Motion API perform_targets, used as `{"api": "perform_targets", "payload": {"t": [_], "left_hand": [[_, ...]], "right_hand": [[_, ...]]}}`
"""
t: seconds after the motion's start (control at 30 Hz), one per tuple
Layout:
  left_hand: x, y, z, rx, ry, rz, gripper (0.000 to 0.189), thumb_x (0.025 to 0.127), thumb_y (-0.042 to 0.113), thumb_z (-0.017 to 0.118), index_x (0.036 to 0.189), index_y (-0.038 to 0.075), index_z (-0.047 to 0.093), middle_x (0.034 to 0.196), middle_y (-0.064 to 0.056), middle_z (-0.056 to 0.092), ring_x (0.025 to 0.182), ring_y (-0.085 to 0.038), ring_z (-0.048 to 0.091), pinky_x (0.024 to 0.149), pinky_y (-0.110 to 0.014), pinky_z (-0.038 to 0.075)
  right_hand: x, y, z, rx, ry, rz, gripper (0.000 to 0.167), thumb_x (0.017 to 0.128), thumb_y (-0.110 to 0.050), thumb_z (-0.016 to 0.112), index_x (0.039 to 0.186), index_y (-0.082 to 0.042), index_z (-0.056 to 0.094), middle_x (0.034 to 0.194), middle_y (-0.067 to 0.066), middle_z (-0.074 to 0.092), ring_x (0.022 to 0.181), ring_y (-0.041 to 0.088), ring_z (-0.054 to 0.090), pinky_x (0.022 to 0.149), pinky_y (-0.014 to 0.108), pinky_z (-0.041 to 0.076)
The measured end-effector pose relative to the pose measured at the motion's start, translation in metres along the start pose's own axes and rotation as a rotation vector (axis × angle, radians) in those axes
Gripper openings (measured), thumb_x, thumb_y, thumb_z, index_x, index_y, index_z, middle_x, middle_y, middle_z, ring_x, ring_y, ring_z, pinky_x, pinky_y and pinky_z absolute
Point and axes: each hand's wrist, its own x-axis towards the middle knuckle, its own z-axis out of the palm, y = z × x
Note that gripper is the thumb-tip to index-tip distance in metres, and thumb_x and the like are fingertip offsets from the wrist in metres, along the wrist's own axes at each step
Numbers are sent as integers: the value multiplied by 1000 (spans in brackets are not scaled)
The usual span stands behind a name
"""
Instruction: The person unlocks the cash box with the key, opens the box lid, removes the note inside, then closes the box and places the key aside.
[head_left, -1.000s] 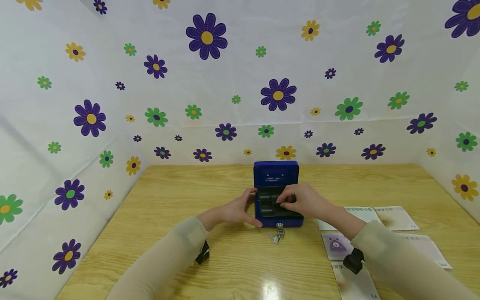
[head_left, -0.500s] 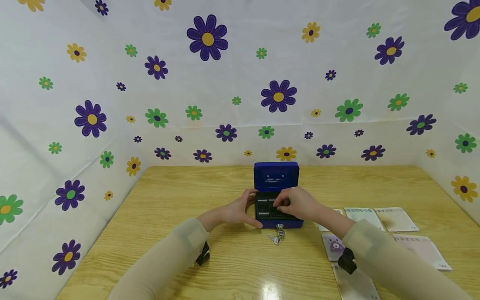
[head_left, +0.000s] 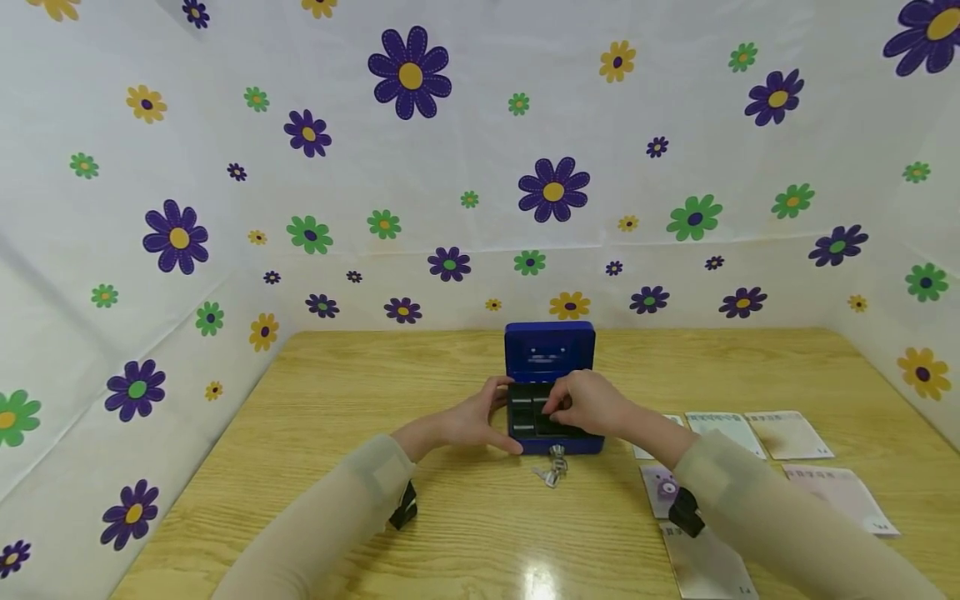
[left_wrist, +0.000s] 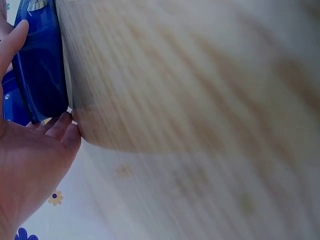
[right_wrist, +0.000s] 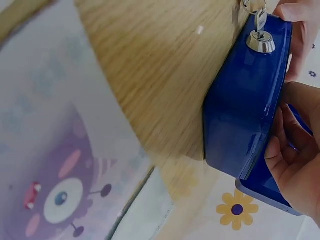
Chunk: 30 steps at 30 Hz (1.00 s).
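A blue metal cash box stands on the wooden table with its lid raised. Inside lies a black compartment tray, level with the rim. My right hand reaches over the box's right side, thumb and fingers pinching the middle of the tray; the box wall hides the fingertips in the right wrist view. Around the left side my left hand holds the box, thumb at the front corner and fingers farther back. In the left wrist view, the fingertips sit at the box's lower edge. Keys hang from the front lock.
Several thin paper booklets lie to the right, under and beside my right forearm; one shows a purple one-eyed monster. Behind the table hangs a white flowered cloth, which also covers both sides.
The black tray was tilted up in my right fingers a second ago and now lies flat in the box. My right hand has shifted slightly left; my left hand stays put.
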Motion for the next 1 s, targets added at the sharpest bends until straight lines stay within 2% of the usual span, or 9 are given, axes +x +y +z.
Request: {"api": "perform_targets", "payload": {"t": [0.27, 0.47, 0.63, 0.77, 1.0], "left_hand": [[2, -2, -3, 11, 15, 12, 94, 82, 12, 79, 148, 10, 12, 153, -19, 27, 142, -31, 26, 115, -44, 19], [1, -2, -2, -2, 14, 9, 93, 81, 12, 80, 147, 8, 13, 152, -20, 28, 141, -31, 28, 115, -43, 19], [3, -3, 0, -2, 13, 12, 93, 82, 11, 79, 147, 8, 13, 152, -20, 28, 141, -31, 28, 115, -43, 19], [3, -3, 0, 8, 18, 16, 95, 81, 11, 80, 148, 8, 12, 153, -20, 28, 141, -31, 28, 115, -42, 19], [-1, -4, -7, 65, 22, 51, 95, 79, 12, 82, 147, 8, 17, 151, -21, 31, 140, -32, 30, 114, -42, 23]], "right_hand": [[2, -1, 1, -13, 19, 22, 8, 81, -2, 77, 81, -10, 77, 83, -2, 68, 75, 11, 60, 64, 25, 52], [-3, 2, 3, -8, 19, 15, 7, 84, -4, 75, 86, -11, 75, 85, -4, 68, 74, 9, 57, 65, 25, 50], [-8, 5, 1, 71, 21, 11, 9, 85, -3, 74, 92, -9, 74, 88, -3, 66, 76, 10, 56, 67, 26, 50], [-13, 6, -5, 136, 46, 28, 10, 86, -3, 73, 95, -7, 73, 89, -3, 65, 78, 11, 57, 69, 27, 50], [-25, 9, -30, 147, 129, 82, 11, 88, -7, 72, 99, -3, 72, 88, -3, 66, 78, 14, 58, 67, 28, 49]]}}
